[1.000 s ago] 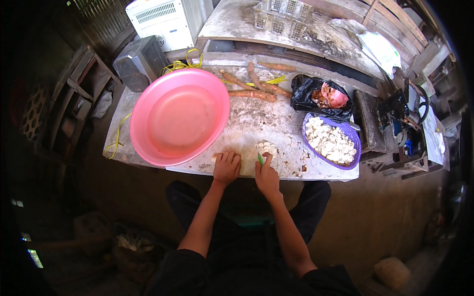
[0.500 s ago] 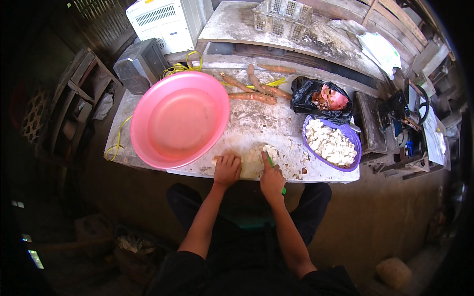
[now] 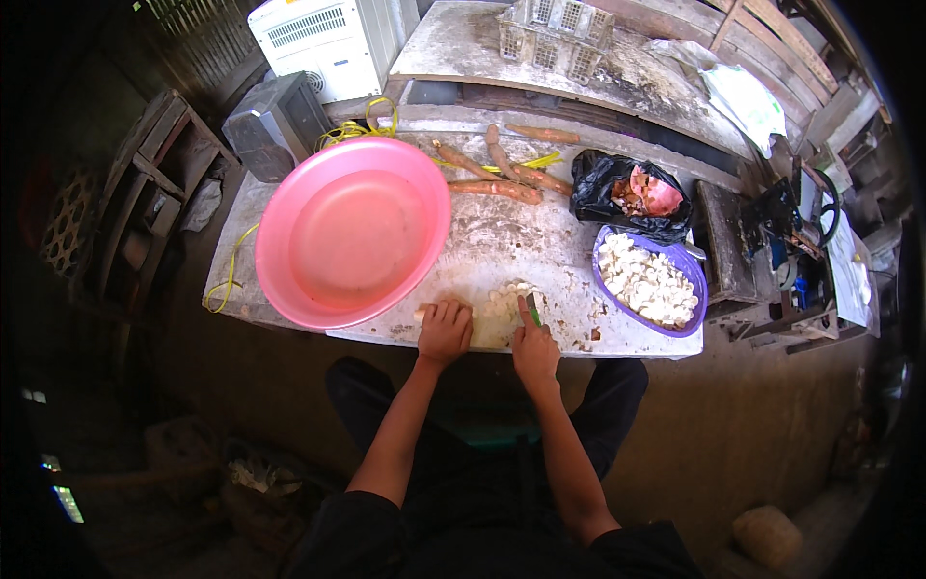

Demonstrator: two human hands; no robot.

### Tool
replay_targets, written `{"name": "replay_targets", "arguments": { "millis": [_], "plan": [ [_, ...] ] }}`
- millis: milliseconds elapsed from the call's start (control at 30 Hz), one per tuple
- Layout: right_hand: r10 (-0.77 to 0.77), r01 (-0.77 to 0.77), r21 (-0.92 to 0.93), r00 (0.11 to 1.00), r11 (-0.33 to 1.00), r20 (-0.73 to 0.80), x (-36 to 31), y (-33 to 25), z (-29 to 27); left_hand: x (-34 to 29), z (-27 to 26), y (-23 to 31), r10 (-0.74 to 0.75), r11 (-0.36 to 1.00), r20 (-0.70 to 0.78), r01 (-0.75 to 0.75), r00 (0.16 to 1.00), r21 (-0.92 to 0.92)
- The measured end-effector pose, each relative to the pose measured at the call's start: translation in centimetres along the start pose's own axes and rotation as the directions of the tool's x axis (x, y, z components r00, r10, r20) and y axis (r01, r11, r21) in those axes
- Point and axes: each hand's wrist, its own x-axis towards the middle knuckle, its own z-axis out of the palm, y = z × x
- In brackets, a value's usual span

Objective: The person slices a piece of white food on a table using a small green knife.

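My left hand (image 3: 445, 331) is closed over a peeled white cassava root (image 3: 421, 315), pressing it to the tabletop near the front edge; most of the root is under the fingers. To its right, my right hand (image 3: 536, 357) grips a knife (image 3: 533, 311) with green on it, its blade pointing away from me. Small cut white pieces (image 3: 508, 292) lie between the hands, just beyond the blade. At the right end of the table, a purple basket (image 3: 701, 311) is heaped with chopped white pieces (image 3: 648, 280).
A large pink basin (image 3: 280, 289) stands at the table's left. Several unpeeled roots (image 3: 497, 191) lie at the back, across a yellow strap (image 3: 540, 160). A black plastic bag (image 3: 590, 188) holding peelings sits behind the basket. Farther back are a plastic crate (image 3: 555, 41) and a white appliance (image 3: 323, 48).
My right hand has shifted slightly right and toward me with the knife, and the blade has come away from the cut pieces. My left hand stays in place on the root.
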Motion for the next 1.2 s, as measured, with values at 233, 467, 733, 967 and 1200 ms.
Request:
{"name": "replay_targets", "arguments": {
  "millis": [233, 467, 733, 967, 1200],
  "plan": [
    [0.038, -0.040, 0.053, 0.999, 0.998, 0.029, -0.3, -0.6, -0.5, -0.1, 0.0, 0.0, 0.012, 1.000, -0.024, -0.013, 1.000, -0.010],
    [0.079, -0.049, 0.219, 0.988, 0.974, -0.132, -0.2, 0.1, -0.3, 0.4, -0.2, 0.1, -0.020, 0.999, -0.038, 0.019, 0.999, -0.041],
    [-0.069, 0.077, 0.225, 0.997, 0.971, -0.045, -1.0, -0.8, 0.3, 1.3, 0.4, -1.2, -0.032, 0.988, -0.052, 0.024, 0.998, -0.152],
    [-0.124, 0.107, 0.276, 0.991, 0.955, 0.044, -1.0, -2.1, 2.5, 1.2, 0.0, -1.8, -0.022, 0.979, -0.025, 0.016, 0.999, -0.203],
    [-0.085, 0.086, 0.305, 0.996, 0.948, -0.017, 0.0, -1.8, 2.4, 0.6, 0.1, -1.8, -0.094, 0.988, -0.031, 0.090, 0.995, -0.129]
  ]
}}
